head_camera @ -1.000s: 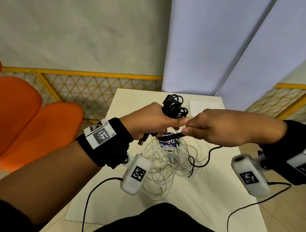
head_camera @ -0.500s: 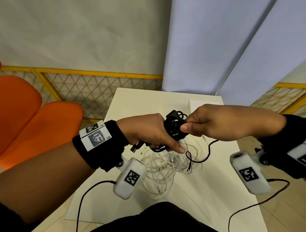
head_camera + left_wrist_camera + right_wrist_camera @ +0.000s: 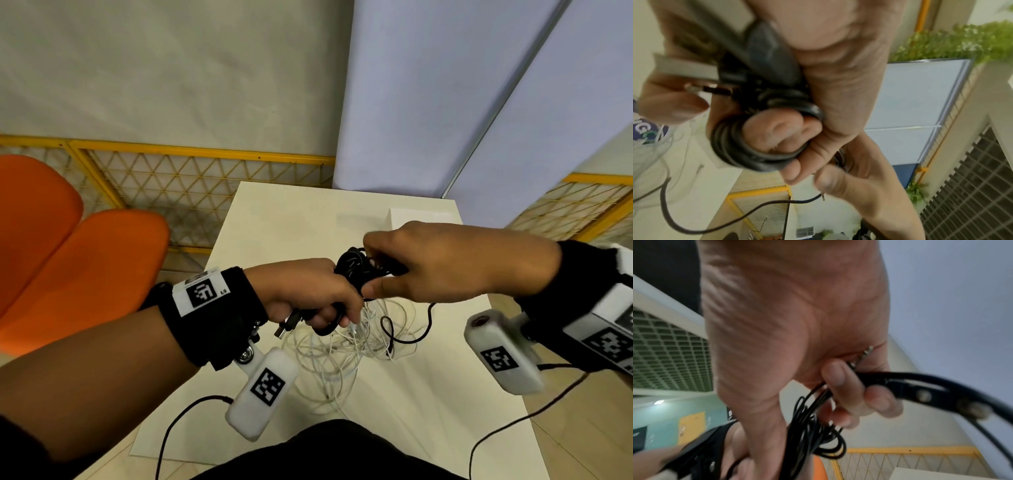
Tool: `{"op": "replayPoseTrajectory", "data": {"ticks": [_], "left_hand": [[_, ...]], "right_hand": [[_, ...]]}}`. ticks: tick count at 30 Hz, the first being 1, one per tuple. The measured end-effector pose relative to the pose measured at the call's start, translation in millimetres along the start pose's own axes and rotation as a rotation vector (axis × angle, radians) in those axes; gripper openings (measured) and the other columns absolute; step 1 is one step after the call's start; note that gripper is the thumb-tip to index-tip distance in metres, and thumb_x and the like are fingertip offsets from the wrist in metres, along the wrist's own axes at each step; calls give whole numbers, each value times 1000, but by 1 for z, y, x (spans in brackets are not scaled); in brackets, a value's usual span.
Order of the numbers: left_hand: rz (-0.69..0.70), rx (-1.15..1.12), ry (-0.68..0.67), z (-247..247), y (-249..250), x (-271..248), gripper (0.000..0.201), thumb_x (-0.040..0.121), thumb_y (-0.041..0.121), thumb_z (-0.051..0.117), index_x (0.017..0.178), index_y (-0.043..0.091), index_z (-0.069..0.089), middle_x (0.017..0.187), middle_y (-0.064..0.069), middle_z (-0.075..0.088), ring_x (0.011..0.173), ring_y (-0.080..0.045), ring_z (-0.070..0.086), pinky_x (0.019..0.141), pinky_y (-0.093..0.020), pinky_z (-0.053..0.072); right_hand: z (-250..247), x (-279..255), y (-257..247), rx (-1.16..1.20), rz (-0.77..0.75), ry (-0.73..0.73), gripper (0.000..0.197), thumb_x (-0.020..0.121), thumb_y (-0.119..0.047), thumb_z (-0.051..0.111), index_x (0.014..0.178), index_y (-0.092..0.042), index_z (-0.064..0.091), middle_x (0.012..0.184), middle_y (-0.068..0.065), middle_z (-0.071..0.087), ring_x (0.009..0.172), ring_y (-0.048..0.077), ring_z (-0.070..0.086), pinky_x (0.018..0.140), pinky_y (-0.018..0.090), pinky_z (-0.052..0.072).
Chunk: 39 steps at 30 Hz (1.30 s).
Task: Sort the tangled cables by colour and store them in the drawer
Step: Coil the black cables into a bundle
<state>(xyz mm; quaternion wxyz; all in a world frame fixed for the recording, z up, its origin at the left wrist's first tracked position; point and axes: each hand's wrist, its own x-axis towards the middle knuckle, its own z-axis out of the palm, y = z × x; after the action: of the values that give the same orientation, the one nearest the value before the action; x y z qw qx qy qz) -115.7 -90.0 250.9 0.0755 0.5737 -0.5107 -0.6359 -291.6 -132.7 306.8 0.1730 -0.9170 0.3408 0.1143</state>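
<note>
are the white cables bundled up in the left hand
No, the left hand grips a coil of black cable, while the white cables lie loose on the table.

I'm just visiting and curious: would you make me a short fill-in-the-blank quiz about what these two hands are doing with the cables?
1. Both hands grip a bundle of ____ cable.
2. The left hand and the right hand hold it above the ____ table.
3. The loose cables lying on the table are ____.

Missing words: black; white; white
</note>
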Motion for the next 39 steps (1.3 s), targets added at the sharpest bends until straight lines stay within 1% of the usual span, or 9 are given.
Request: {"op": "replayPoseTrajectory", "data": {"ticks": [4,8,12,16,18,24,30,34,39], "left_hand": [[-41,-87,-67,-2,0,3,24,79,6,65,56,8,58,62,-6,35,44,-15,26,47,-24,24],[-74,-146,-135,-2,3,3,33,87,6,59,54,9,56,46,0,30,37,-11,27,46,-21,28],[-75,-183,-217,1,6,-1,33,88,5,55,56,8,53,39,3,30,33,-10,29,61,-30,30],[-55,-169,-278,3,3,-2,35,88,2,55,54,8,54,38,3,31,33,-10,29,60,-29,33],[-43,-168,-311,3,2,-2,33,84,3,58,51,9,56,37,3,32,33,-10,30,61,-29,32],[-26,-182,-326,10,5,-3,18,69,11,64,52,8,57,36,2,35,33,-12,34,65,-30,31],[61,-192,-308,11,4,2,35,84,8,65,50,14,64,50,-1,54,50,-14,51,61,-27,51],[74,-277,-465,6,6,0,26,87,8,59,61,8,64,76,-9,69,77,-26,72,76,-37,59],[85,-256,-471,4,6,-1,21,89,14,60,69,10,66,61,-4,63,55,-18,65,58,-31,57]], "right_hand": [[5,-2,-6,-175,-5,64,65,77,-54,75,116,-26,31,80,-12,49,60,8,43,58,30,35],[13,1,-11,-504,-35,170,84,72,-56,76,136,-27,30,110,-2,51,55,20,36,53,33,37],[22,6,-14,-653,-139,231,52,69,-40,77,111,-21,53,106,5,54,42,23,27,41,28,23],[28,11,-15,-641,-230,311,32,61,-24,79,81,-16,56,74,3,53,41,18,6,43,21,4],[28,11,-14,-652,-253,311,30,57,-25,78,76,-16,56,63,1,51,42,19,8,46,20,0],[22,12,-11,-641,-277,249,28,56,-34,72,69,-17,55,51,-2,50,34,25,43,47,21,-1],[14,13,-12,-623,-303,233,35,61,-44,74,67,-16,55,48,-1,48,33,25,41,51,18,-2],[12,14,-10,-631,-311,230,30,62,-39,72,69,-15,55,50,0,47,32,25,41,47,20,2],[13,17,-5,-595,-350,261,27,71,-39,43,71,-15,55,51,0,48,33,25,40,45,22,13]]}}
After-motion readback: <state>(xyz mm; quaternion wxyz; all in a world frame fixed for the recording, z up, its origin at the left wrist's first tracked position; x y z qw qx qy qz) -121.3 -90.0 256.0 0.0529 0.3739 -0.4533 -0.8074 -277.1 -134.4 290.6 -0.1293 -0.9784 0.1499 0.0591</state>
